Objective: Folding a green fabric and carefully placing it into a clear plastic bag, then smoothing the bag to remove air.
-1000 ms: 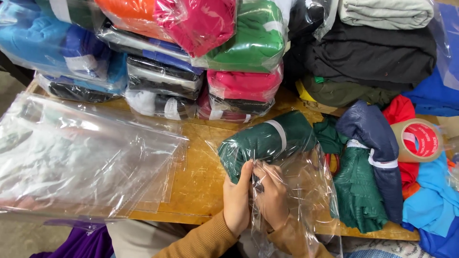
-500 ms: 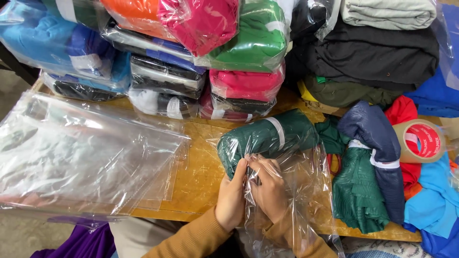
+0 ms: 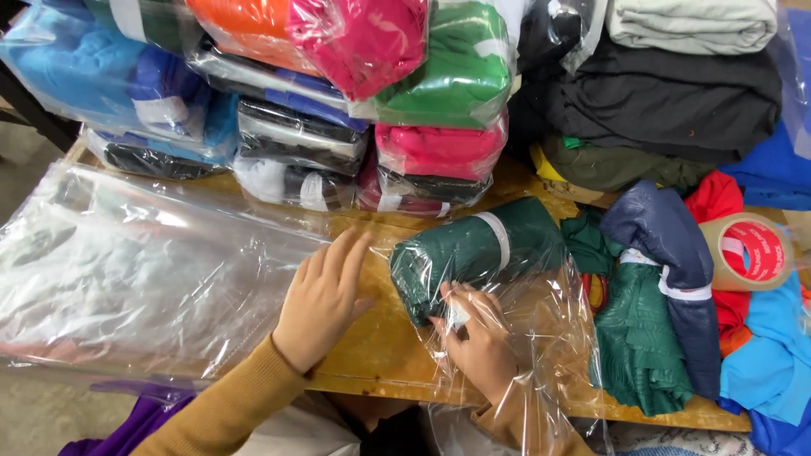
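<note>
Bagging a green bundle on our worktop (image 3: 363,338)

Our right hand (image 3: 480,342), inside the clear bag (image 3: 541,338), clamps its fingers on the rolled green garment (image 3: 473,253); our left hand (image 3: 325,297) rests, fingers spread, on the stack of empty bags (image 3: 144,270).

A rolled dark green fabric bundle (image 3: 477,252) with a pale band lies slantwise on the table, seemingly half inside a clear crinkled plastic bag (image 3: 541,338).

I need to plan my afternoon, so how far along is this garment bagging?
Done: a stack of bagged garments. In hand: right hand holds the dark green bundle in its clear bag; left hand rests by the empty bags. Left: loose garments at right.
</note>
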